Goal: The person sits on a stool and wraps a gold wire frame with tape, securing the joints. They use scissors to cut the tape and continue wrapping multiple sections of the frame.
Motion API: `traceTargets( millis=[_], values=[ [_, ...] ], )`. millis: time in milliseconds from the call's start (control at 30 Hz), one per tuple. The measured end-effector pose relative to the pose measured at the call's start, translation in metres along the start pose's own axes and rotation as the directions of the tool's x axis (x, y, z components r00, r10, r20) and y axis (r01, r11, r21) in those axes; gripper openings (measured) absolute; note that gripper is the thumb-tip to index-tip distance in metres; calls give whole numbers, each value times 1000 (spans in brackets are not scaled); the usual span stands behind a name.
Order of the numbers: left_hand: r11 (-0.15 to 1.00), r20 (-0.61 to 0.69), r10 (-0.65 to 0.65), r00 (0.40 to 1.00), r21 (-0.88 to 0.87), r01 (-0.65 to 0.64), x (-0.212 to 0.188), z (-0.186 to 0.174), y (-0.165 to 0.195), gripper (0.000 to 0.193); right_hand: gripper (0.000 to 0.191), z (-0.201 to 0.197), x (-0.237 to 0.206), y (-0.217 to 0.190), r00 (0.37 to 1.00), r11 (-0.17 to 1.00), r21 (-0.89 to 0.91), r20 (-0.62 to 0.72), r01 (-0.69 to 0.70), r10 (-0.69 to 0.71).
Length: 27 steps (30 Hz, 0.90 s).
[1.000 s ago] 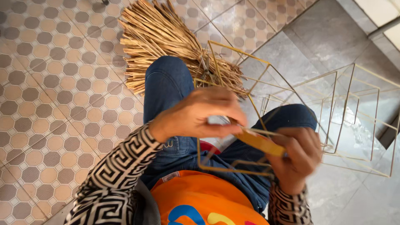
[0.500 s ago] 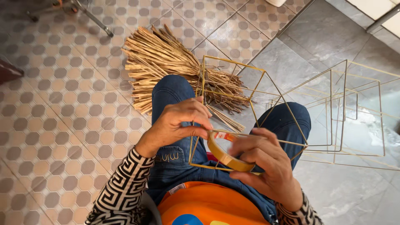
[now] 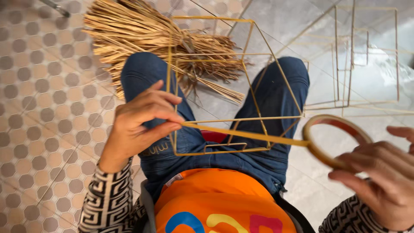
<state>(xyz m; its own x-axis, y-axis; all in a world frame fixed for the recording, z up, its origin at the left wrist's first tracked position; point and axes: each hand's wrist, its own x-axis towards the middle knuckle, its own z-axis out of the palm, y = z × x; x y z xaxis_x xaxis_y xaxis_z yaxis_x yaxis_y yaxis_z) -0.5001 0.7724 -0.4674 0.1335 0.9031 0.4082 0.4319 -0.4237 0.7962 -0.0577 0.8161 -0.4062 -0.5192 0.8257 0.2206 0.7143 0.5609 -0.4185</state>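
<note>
Pulling tape off a roll, by the look of it. Pinches the loose end of the tape strip (image 3: 250,136) between the thumb and fingers of the left hand (image 3: 142,123), with the other fingers curled in. Holds the tape roll (image 3: 334,140) with the right hand (image 3: 379,181), fingers bent around the lower rim; cannot tell how tight. Keeps the strip flat and straight from one hand to the other, right across the front of the stick frame (image 3: 254,86). Rests that frame on the lap, between the two hands, over the blue jeans (image 3: 142,73) and just beyond the orange shirt (image 3: 215,194).

Seems to call next for a slow, even pull. Also for laying the strip onto one thin stick without letting it twist or stick to itself. Probably needs a soft touch too: very thin sticks, likely easy to bend.

Lots of open room out to the side of the left hand: only tiled floor (image 3: 39,108) there. Farther out from the left hand, past the knee: a bundle of dry straw (image 3: 142,39), partly behind the frame. Less room beyond the right hand: more stick frames (image 3: 349,64) on the grey floor, near the roll. Best to keep the roll away from those thin edges, and the sticky strip away from the straw.
</note>
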Motion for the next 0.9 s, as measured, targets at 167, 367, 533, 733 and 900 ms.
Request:
traceTargets(
  millis=[167, 367, 533, 733, 900],
  values=[
    [994, 0, -95, 996, 51, 95, -1, 4, 15, 15, 34, 20, -14, 26, 984, 976, -213, -177, -53, 15],
    [986, -23, -143, 989, 87, 145, -3, 7, 21, 10, 36, 44, 5, 40, 969, 982, -186, -246, -9, -37],
    [983, -39, -169, 985, 70, 171, -4, 10, 25, 8, 35, 56, 11, 44, 964, 994, -108, -267, -24, -6],
    [991, -92, -130, 987, -1, 130, -4, 14, 29, 16, 27, 64, 28, 36, 975, 1000, -13, -224, -14, 11],
    [966, -40, -42, 998, 252, 51, 1, 14, 33, 21, 16, 66, 52, -7, 951, 993, -28, -286, 111, -114]
  ],
)
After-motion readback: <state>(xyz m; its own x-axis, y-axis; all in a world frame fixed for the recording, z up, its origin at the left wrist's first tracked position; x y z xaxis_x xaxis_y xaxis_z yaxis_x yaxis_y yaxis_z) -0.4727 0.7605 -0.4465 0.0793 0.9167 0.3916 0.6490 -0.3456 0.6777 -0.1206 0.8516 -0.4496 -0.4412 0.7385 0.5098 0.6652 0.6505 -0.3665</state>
